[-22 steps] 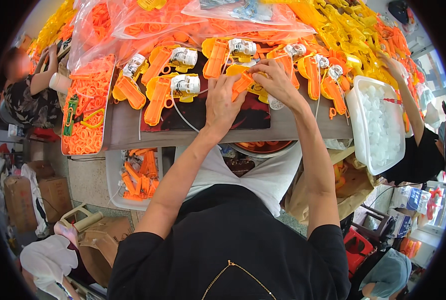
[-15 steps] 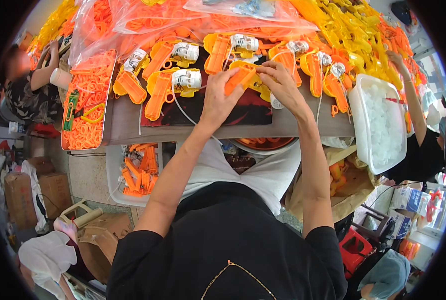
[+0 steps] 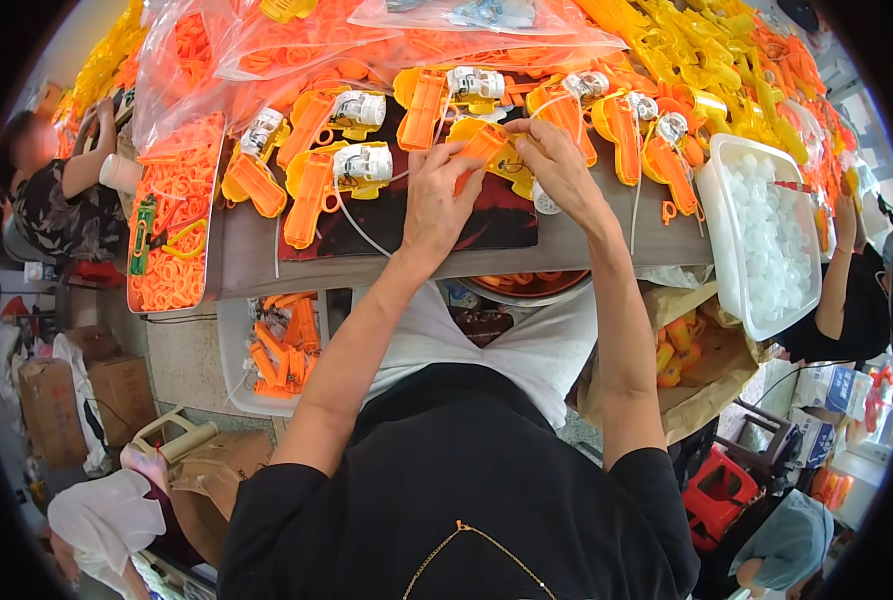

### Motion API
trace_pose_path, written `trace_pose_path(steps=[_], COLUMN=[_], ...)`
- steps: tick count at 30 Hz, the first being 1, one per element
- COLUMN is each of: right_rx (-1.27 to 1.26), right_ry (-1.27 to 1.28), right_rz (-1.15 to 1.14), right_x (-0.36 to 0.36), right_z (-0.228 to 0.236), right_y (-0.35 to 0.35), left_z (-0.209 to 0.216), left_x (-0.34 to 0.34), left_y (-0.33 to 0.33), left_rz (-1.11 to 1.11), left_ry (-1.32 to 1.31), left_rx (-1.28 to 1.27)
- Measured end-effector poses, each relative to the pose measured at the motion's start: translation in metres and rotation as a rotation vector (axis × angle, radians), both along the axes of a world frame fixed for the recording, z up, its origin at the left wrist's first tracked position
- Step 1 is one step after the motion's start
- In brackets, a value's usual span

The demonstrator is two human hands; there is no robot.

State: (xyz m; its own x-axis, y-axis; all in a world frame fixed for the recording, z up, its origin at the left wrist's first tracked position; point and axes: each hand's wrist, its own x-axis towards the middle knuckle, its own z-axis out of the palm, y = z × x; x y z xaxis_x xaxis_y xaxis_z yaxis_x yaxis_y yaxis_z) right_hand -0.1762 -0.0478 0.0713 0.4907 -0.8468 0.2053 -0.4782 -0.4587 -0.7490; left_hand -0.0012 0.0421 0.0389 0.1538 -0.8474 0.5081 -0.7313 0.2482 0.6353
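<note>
Over the dark red mat (image 3: 377, 228), my left hand (image 3: 441, 195) is closed around the orange grip of a toy gun half (image 3: 484, 142) with a yellow shell. My right hand (image 3: 565, 172) has thumb and forefinger pinched together at the shell's upper part; anything between them is too small to make out. A round whitish piece (image 3: 545, 200) shows below the right hand. Similar orange-and-yellow toy gun halves (image 3: 312, 195) with white mechanisms lie around the mat. A thin pale tube (image 3: 359, 225) trails from one, left of my left hand.
A tray of small orange parts (image 3: 172, 270) stands at the left, a white tub of translucent pieces (image 3: 712, 190) at the right. Yellow shells (image 3: 667, 60) and bagged orange parts (image 3: 297, 60) heap up behind. Below are a plastic bin (image 3: 237, 350) and paper sack (image 3: 697, 395). Co-workers sit on both sides.
My right thumb and forefinger have drawn closer together at the shell; my left hand keeps its grip. The right-hand co-worker's arm has come down from the yellow heap. The view has shifted slightly.
</note>
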Motion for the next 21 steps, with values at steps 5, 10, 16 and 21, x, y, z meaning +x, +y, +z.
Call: trace_pose_path(steps=[5,10,16,21], right_rx=[-0.444,-0.486,-0.412,-0.389], right_ry=[0.089,0.344,0.208,0.067], right_rz=[-0.167,-0.036,0.031,0.143], right_x=[-0.021,-0.029,-0.039,-0.035], right_z=[0.032,0.022,0.028,0.048], right_y=[0.042,0.082,0.071,0.055], left_z=[0.005,0.028,0.022,0.016], left_x=[0.001,-0.013,-0.002,0.010], left_y=[0.007,0.034,-0.016,-0.012], left_rz=[0.021,0.147,-0.192,-0.276], left_ry=[-0.099,-0.202,-0.296,-0.082], left_rx=[0.012,-0.039,-0.108,-0.047])
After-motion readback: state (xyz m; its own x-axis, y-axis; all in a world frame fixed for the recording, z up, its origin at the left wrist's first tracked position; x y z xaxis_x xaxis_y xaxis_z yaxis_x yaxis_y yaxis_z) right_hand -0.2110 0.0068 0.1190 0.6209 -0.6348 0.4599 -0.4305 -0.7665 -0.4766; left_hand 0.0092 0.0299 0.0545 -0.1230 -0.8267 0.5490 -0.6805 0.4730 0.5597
